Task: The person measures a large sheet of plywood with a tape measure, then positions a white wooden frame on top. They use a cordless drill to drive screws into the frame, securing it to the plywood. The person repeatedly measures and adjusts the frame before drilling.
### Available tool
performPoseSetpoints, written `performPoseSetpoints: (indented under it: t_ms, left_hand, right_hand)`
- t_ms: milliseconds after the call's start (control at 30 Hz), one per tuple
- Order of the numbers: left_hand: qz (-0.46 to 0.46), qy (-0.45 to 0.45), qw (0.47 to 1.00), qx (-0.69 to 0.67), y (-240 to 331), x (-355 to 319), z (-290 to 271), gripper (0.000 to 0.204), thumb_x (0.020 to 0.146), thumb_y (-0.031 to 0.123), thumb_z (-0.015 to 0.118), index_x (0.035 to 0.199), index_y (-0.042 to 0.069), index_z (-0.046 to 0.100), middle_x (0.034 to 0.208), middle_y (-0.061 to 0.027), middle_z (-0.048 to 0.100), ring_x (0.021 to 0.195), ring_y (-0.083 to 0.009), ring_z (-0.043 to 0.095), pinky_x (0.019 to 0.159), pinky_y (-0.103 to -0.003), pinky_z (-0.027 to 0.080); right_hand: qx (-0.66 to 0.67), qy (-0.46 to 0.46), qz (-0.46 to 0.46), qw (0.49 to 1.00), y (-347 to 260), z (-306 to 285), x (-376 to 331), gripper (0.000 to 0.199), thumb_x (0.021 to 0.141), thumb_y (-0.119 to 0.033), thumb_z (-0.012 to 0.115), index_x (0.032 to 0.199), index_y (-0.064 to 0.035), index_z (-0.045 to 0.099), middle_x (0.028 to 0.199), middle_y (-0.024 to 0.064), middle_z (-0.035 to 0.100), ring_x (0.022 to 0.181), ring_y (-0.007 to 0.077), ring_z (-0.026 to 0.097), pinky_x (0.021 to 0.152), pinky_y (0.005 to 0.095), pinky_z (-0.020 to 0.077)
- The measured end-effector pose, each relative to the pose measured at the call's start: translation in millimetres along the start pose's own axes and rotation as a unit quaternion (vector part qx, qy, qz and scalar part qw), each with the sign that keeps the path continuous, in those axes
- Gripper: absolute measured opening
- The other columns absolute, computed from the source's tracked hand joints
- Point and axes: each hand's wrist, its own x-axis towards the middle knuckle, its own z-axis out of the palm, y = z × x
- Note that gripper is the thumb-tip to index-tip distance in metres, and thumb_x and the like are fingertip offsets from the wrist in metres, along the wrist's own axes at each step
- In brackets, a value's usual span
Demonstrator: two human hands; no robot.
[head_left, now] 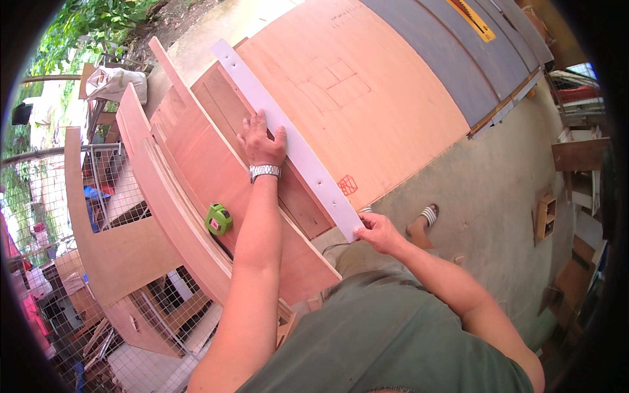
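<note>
A long white strip point(298, 154) with several small holes or screws lies slantwise along the edge of a wooden panel. My left hand point(262, 143), with a metal watch on its wrist, rests flat with fingers stretched out, across the strip's left edge and the wood beside it. At the strip's near end, my right hand point(380, 232) pinches its corner between thumb and fingers. The pale plywood sheet point(393, 98), with pencil lines and a red scribble, spreads out to the right of the strip. Left of my forearm, a green tape measure point(218, 219) sits on the reddish boards point(209, 164).
Grey sheets point(432, 39) extend beyond the plywood, with a yellow-marked saw blade point(473, 19) on top. Curved wooden boards point(141, 157) and a wire mesh fence point(118, 177) stand at left. A small wooden box point(545, 217) and stacked scraps line the right side of the concrete floor point(485, 216).
</note>
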Motion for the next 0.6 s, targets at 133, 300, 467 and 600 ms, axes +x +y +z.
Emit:
performPoseSetpoints:
  t_ms: [133, 300, 467, 600]
  left_hand:
    - [-0.002, -0.006, 1.000, 0.000, -1, 0, -1, 0.072, 0.086, 0.041, 0.065, 0.149, 0.011, 0.050, 0.154, -0.0160, 0.047, 0.149, -0.0383, 0.034, 0.121, -0.061, 0.016]
    - [-0.006, -0.012, 1.000, 0.001, -1, -1, -1, 0.072, 0.087, 0.042, 0.064, 0.150, 0.012, 0.049, 0.155, -0.0154, 0.046, 0.149, -0.0371, 0.033, 0.122, -0.059, 0.015]
    - [-0.005, -0.008, 1.000, 0.005, -1, -1, 0, 0.072, 0.087, 0.044, 0.064, 0.150, 0.012, 0.049, 0.155, -0.0156, 0.047, 0.149, -0.0361, 0.033, 0.122, -0.058, 0.016]
    - [-0.004, -0.005, 1.000, 0.001, 0, -1, 0, 0.072, 0.087, 0.043, 0.065, 0.150, 0.012, 0.050, 0.154, -0.0159, 0.048, 0.149, -0.0360, 0.034, 0.122, -0.058, 0.016]
  right_hand:
    - [0.011, -0.004, 0.002, 1.000, 2, 0, 0, 0.030, 0.093, -0.011, 0.064, 0.119, 0.0041, 0.065, 0.095, 0.0049, 0.071, 0.084, 0.0092, 0.065, 0.077, 0.0269, 0.0543]
    - [0.018, -0.006, -0.015, 1.000, 11, -1, 4, 0.028, 0.093, -0.011, 0.065, 0.118, 0.0039, 0.066, 0.095, 0.0043, 0.070, 0.084, 0.0091, 0.065, 0.076, 0.0267, 0.0538]
    - [0.034, -0.009, -0.015, 0.999, 11, -1, 3, 0.028, 0.093, -0.011, 0.064, 0.117, 0.0044, 0.066, 0.097, 0.0043, 0.070, 0.085, 0.0090, 0.064, 0.077, 0.0265, 0.0535]
    - [0.032, -0.009, -0.013, 0.999, 7, 0, 1, 0.028, 0.093, -0.010, 0.064, 0.116, 0.0048, 0.066, 0.097, 0.0045, 0.070, 0.085, 0.0091, 0.064, 0.077, 0.0266, 0.0534]
